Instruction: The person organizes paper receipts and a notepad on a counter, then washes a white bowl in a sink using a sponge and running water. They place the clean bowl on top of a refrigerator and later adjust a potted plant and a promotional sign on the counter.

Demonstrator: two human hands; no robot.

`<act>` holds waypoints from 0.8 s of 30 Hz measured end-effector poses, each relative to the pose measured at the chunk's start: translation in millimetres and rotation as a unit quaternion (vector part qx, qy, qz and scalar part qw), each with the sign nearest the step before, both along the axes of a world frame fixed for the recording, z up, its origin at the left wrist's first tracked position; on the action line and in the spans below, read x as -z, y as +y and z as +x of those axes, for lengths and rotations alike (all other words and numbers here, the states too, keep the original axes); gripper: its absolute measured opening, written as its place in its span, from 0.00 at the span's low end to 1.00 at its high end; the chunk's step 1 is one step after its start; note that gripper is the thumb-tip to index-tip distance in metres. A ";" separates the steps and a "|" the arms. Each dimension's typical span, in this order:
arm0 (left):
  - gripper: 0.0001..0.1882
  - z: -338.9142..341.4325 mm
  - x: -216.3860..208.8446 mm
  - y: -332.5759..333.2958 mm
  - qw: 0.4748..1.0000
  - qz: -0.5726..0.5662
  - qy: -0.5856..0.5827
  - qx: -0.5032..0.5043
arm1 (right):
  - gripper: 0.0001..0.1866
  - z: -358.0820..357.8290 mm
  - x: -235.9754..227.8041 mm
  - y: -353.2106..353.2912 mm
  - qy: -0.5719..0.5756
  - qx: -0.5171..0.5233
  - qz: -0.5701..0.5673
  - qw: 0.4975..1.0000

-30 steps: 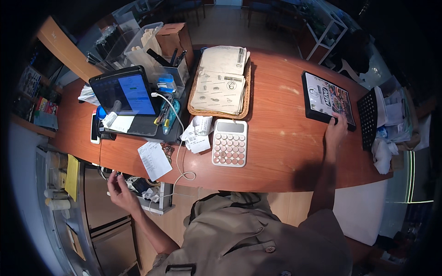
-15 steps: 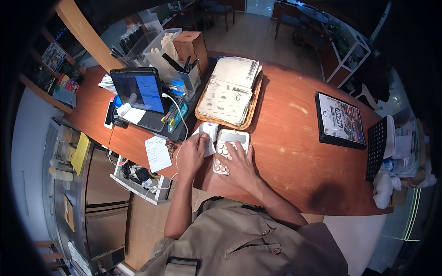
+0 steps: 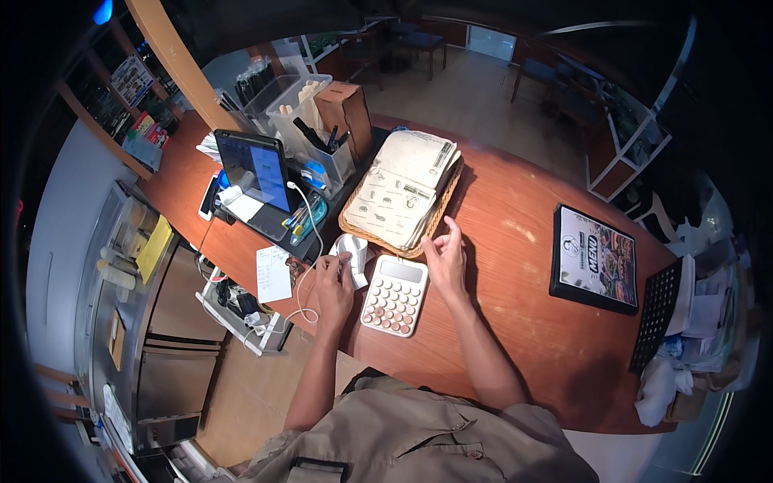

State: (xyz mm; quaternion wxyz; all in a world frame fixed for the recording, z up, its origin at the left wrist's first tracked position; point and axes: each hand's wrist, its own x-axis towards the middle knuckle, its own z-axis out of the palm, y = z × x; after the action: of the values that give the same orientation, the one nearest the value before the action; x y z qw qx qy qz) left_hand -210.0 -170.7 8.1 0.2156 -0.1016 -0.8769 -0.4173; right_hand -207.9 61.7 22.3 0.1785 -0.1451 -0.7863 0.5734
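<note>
A white calculator [image 3: 394,295] with round keys lies on the counter between my hands. My left hand [image 3: 332,288] is closed at a curled white paper slip [image 3: 357,254], which looks like a receipt; its fingers pinch the lower left edge. My right hand [image 3: 448,262] is raised off the keys at the calculator's upper right, close to the basket's near corner. Its fingers are apart and partly bent, with nothing in them. Just beyond is a wicker basket [image 3: 450,193] stacked with printed paper sheets [image 3: 392,201]. A handwritten note [image 3: 274,274] rests left of my left hand.
A tablet [image 3: 254,171] on a stand, with a white cable [image 3: 321,222], stands at the left. Behind it are a pen holder [image 3: 331,163] and a brown box [image 3: 344,111]. An open drawer [image 3: 241,315] juts out below. A menu [image 3: 594,258] lies at right.
My right hand has lifted off the calculator keys and moved right and away, toward the basket. My left hand stays at the paper slip. The view has tilted slightly.
</note>
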 end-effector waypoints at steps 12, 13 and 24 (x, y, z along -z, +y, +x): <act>0.12 -7.6 14.4 7.2 0.999 0.005 0.018 -0.031 | 0.37 -25.7 17.9 12.0 -0.057 0.048 -0.131 0.989; 0.14 -8.8 14.8 8.8 0.999 0.026 -0.001 -0.026 | 0.38 -25.4 16.1 14.8 -0.056 0.027 -0.126 0.990; 0.19 51.2 -3.5 9.9 0.991 0.040 -0.002 -0.125 | 0.50 73.9 -5.2 211.4 -0.276 0.221 0.444 0.824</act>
State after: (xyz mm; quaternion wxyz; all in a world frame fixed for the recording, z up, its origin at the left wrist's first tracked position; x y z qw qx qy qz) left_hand -158.7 -160.8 11.6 0.2681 0.0186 -0.8659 -0.4218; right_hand -134.1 273.2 27.5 0.1213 -0.3721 -0.9192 0.0439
